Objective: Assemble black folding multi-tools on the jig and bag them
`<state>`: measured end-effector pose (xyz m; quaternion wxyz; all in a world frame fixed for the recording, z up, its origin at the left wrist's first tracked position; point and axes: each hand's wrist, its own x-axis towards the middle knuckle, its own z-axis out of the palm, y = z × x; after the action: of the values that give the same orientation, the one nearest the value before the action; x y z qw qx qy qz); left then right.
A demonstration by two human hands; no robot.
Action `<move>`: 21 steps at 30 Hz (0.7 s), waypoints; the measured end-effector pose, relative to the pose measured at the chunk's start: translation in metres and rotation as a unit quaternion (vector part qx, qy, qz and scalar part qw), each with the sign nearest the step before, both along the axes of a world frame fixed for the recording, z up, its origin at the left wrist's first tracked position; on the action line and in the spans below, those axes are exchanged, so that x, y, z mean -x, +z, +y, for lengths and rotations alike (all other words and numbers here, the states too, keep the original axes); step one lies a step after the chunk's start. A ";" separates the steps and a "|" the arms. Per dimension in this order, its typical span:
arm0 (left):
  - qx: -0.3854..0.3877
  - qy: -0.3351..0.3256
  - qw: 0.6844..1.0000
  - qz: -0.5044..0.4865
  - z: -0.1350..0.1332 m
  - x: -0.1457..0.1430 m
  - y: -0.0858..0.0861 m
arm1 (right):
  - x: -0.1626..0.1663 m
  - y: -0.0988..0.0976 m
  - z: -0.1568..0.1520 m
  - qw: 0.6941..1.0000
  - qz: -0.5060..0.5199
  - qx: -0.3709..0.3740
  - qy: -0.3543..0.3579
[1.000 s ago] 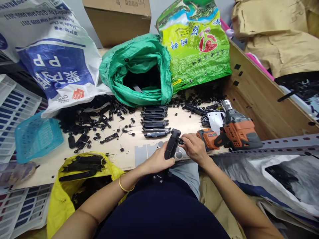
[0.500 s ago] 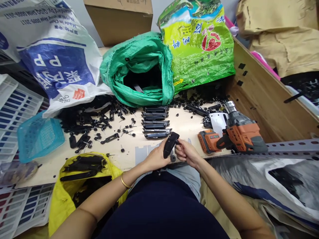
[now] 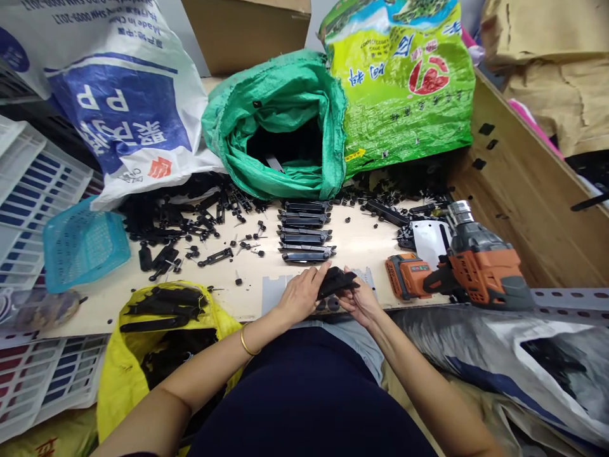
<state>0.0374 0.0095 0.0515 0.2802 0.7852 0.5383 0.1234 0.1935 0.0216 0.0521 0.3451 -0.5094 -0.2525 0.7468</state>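
A long black plastic part is held between both hands above the front edge of the worktable. My left hand wraps round its left side, fingers closed. My right hand grips its right end from below, with the thumb and fingers bent against it. Just beyond the hands lies a stack of similar black parts, lined up in a row. Under the held part a grey mat or plate shows on the tabletop. The exact kind of the part cannot be made out.
An orange cordless drill lies at right, beside a white plate. Loose black pieces are scattered at left near a blue basket. A green sack stands behind; a yellow bag sits at front left.
The black part has turned from steeply tilted to nearly level. My right hand has opened its fist and shifted beneath the part's right end. The view has swung slightly left.
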 end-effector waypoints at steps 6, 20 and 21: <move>0.087 0.047 0.975 -0.197 -0.009 0.022 -0.014 | -0.018 -0.010 0.013 0.982 -0.133 -0.062 0.117; 0.249 0.522 0.545 -0.607 0.013 -0.009 -0.027 | 0.032 0.019 0.161 0.545 -0.644 -0.348 0.409; 0.250 0.526 0.543 -0.605 0.013 -0.005 -0.029 | 0.034 0.023 0.164 0.532 -0.635 -0.354 0.434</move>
<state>0.0428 0.0229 0.0229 0.6094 -0.0012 0.5667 0.5545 0.1599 0.1858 0.0749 -0.1207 -0.5132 -0.8389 0.1348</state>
